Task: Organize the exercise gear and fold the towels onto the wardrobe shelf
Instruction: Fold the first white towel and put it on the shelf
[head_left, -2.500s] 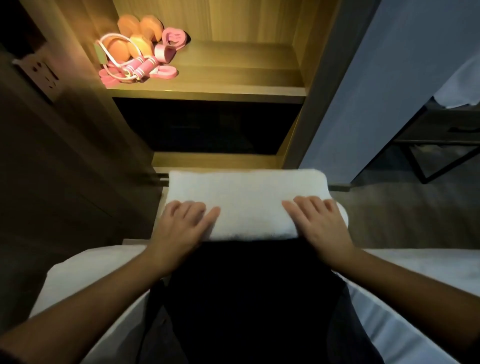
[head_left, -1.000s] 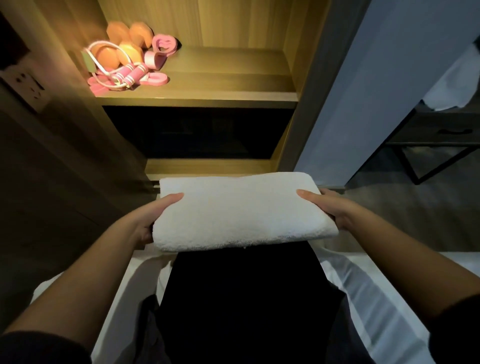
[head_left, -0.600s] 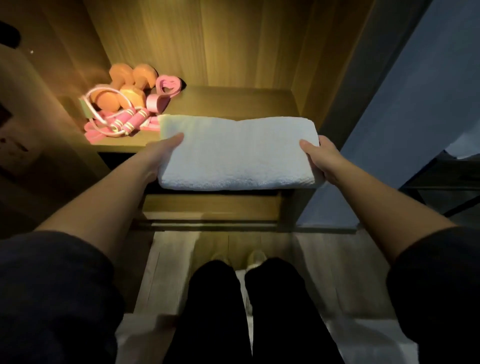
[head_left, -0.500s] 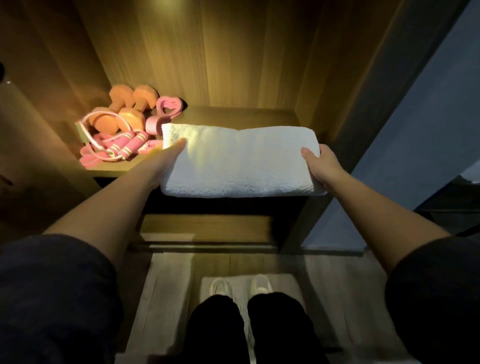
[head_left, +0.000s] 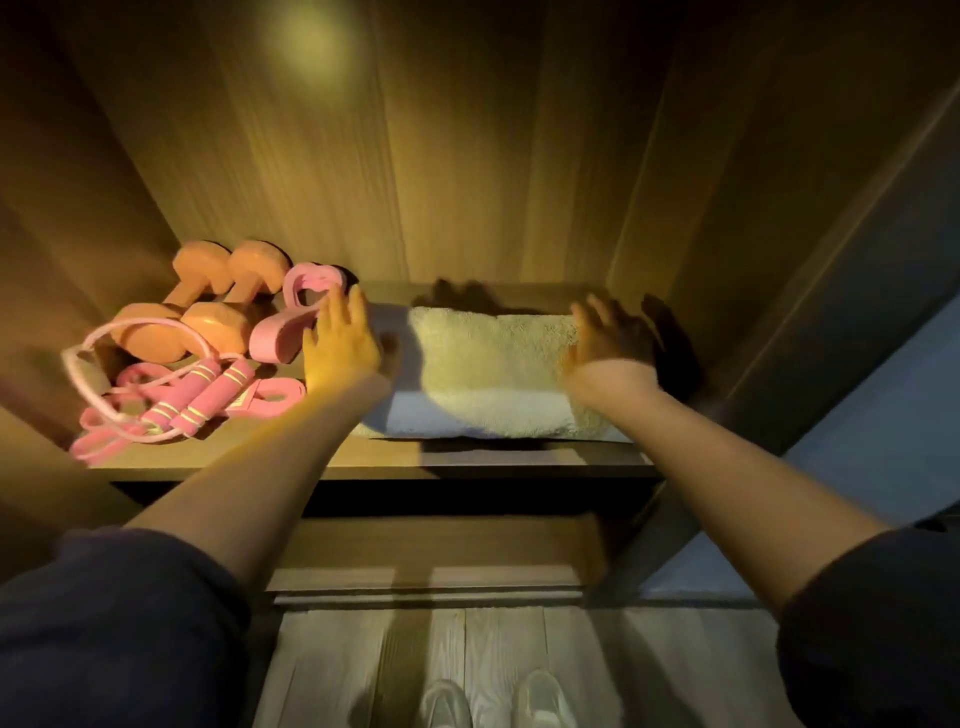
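- Folded white towel (head_left: 493, 374) lies flat on the wardrobe shelf (head_left: 363, 460), on the shelf's right half. Its long axis runs left to right, parallel to the shelf's front edge; its near fold sits just behind that edge, and its far edge lies close to the back panel.
- Left hand (head_left: 340, 348) is at the towel's left end, palm down, fingers spread and extended toward the back of the shelf. The grip is spread and clasps nothing. Motion blur prevents telling whether the palm touches the towel.
- Right hand (head_left: 610, 338) is at the towel's right end, fingers spread and pointing rearward, palm down; the grip is spread, nothing pinched. Contact with the towel cannot be confirmed.
- Both forearms reach forward and up from dark sleeves (head_left: 114, 623).
- Left half of the shelf carries two orange dumbbells (head_left: 202, 306) near the back left corner, a pink band (head_left: 296, 317) just beside the left hand, and a pink skipping rope (head_left: 176, 395) toward the front left corner.
- Wardrobe interior is wood, lit warmly from above. Below it is a pale plank floor (head_left: 498, 660) with two light shoes (head_left: 488, 701) at the bottom edge of the view.
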